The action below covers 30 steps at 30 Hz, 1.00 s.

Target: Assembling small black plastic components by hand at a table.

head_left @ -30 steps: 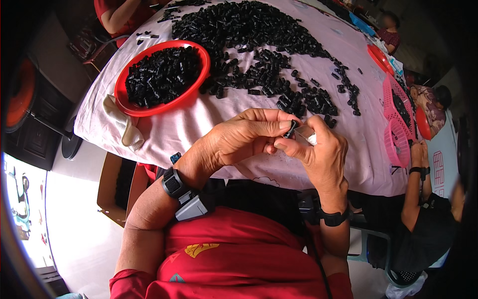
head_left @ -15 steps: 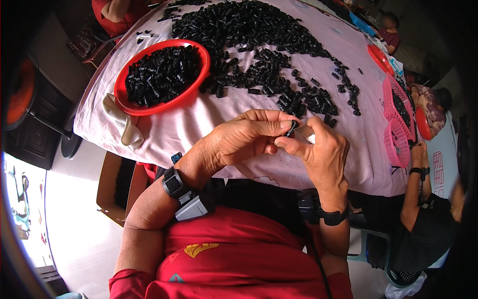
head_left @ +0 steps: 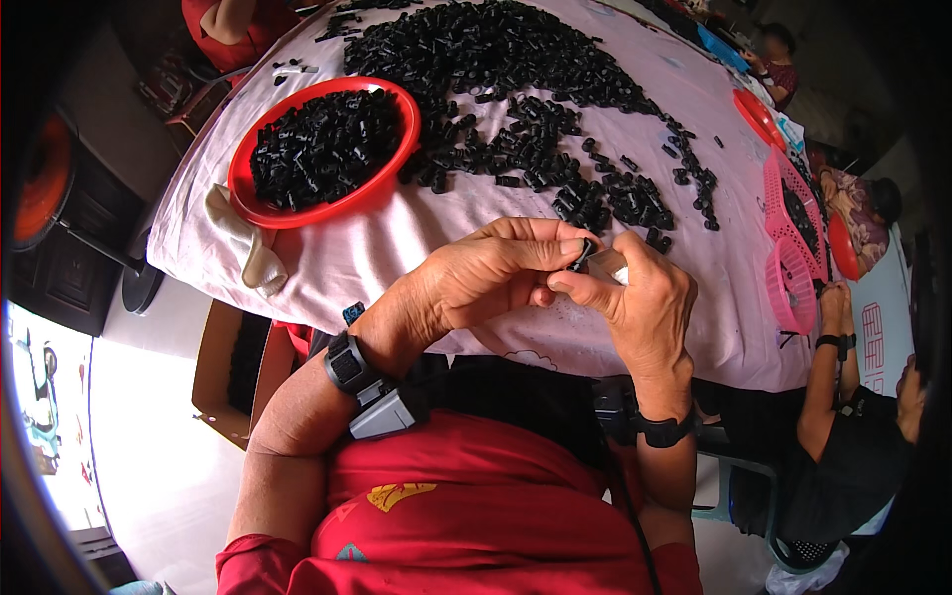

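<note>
My left hand (head_left: 481,270) pinches a small black part (head_left: 582,255) between thumb and index finger, just past the near edge of the scattered pile. Close against it, my right hand (head_left: 647,299) is closed on a thin, flat, blade-like tool (head_left: 606,260) with a whitish end. The tool's inner edge reaches the black part, but my fingers hide whether it touches. Beyond my hands lie many loose black cylindrical parts (head_left: 476,50) on the pink cloth. To the left, a red basin (head_left: 238,198) is heaped with similar black parts.
A pink cloth (head_left: 367,263) covers the table. A whitish glove or cloth (head_left: 243,248) hangs by the basin. Pink baskets (head_left: 790,288) stand at the right edge, beside a co-worker's forearms (head_left: 831,347). An open cardboard box (head_left: 213,382) sits below left, and a fan (head_left: 45,188) beyond it.
My hands keep nearly the same place and grip. The black part is tilted slightly differently between my fingers. At the far right, a co-worker's hand has shifted.
</note>
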Available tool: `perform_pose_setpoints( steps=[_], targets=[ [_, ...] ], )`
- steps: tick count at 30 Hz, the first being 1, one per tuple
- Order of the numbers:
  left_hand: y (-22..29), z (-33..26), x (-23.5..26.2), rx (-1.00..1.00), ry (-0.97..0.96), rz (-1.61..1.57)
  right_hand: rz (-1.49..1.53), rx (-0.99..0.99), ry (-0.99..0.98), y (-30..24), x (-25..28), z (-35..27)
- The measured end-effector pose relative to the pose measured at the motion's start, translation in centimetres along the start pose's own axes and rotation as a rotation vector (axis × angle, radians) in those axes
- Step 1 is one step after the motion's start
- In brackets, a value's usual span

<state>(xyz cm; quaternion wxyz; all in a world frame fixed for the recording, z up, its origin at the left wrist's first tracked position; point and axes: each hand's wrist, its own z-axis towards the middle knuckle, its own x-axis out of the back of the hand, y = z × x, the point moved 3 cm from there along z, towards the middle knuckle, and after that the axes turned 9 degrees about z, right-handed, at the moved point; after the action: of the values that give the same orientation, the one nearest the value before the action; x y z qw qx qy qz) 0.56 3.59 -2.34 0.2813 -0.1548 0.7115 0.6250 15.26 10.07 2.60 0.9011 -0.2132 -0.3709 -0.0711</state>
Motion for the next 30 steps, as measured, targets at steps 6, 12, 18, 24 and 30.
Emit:
perform_pose_setpoints(
  steps=[6, 12, 18, 24, 30],
  targets=[
    [-0.18, 0.11, 0.09, 0.003, 0.015, 0.01, -0.011, 0.004, -0.006, 0.07, -0.09, -0.08],
    [-0.21, 0.1, 0.11, 0.007, 0.01, 0.003, 0.007, -0.006, -0.02, 0.42, -0.36, -0.24],
    [-0.15, 0.18, 0.09, 0.001, -0.02, 0.005, 0.091, -0.054, -0.057, 0.53, -0.68, -0.45],
    [0.0, 0.02, -0.11, -0.009, 0.003, -0.01, 0.103, -0.058, -0.033, 0.12, -0.21, -0.2],
    [-0.19, 0.09, 0.09, -0.014, -0.015, -0.017, 0.062, -0.071, -0.016, 0.11, -0.13, -0.11]
  ],
)
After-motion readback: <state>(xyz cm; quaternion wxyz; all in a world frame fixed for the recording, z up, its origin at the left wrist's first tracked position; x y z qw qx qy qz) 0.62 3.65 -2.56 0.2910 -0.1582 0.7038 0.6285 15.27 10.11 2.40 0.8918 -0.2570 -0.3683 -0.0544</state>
